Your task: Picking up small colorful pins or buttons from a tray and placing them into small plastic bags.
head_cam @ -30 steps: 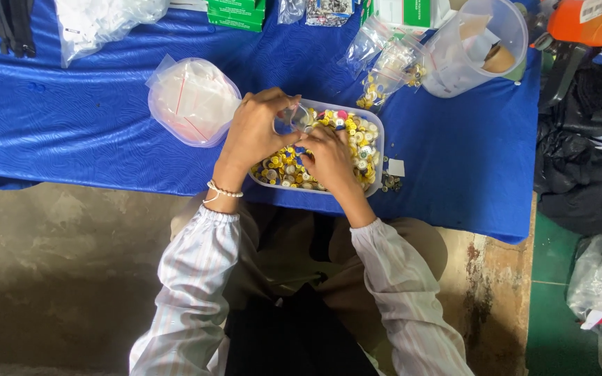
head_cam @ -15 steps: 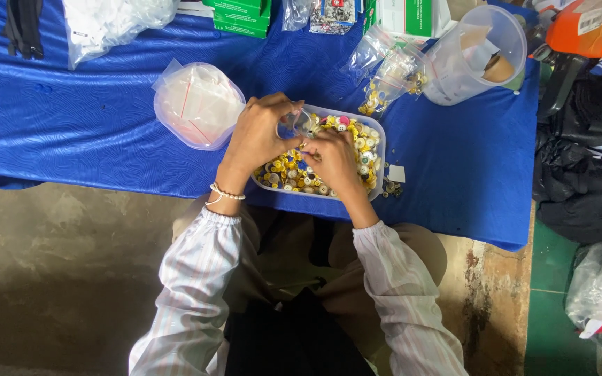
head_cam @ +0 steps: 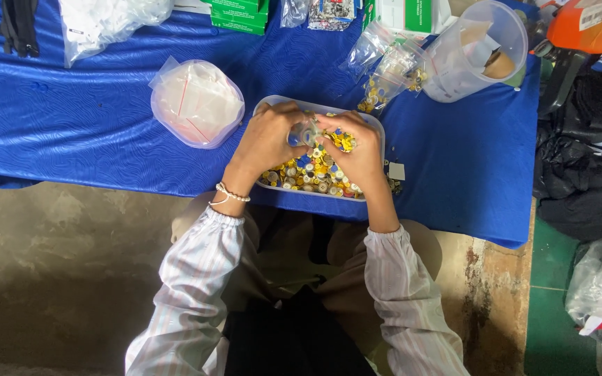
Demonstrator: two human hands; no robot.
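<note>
While your left hand (head_cam: 267, 143) and right hand (head_cam: 358, 154) meet over the tray of coloured buttons (head_cam: 315, 175), their fingers pinch a small clear bag (head_cam: 306, 132) between them. Tray sits on the blue bench (head_cam: 92, 132), near its front edge.

I see a clear rectangular plastic tray (head_cam: 377, 129) at centre frame on the blue cloth, filled with small yellow, blue and grey buttons (head_cam: 308, 174). Just above the heap, a small clear bag (head_cam: 306, 132) sits pinched upright, slightly crumpled.
</note>
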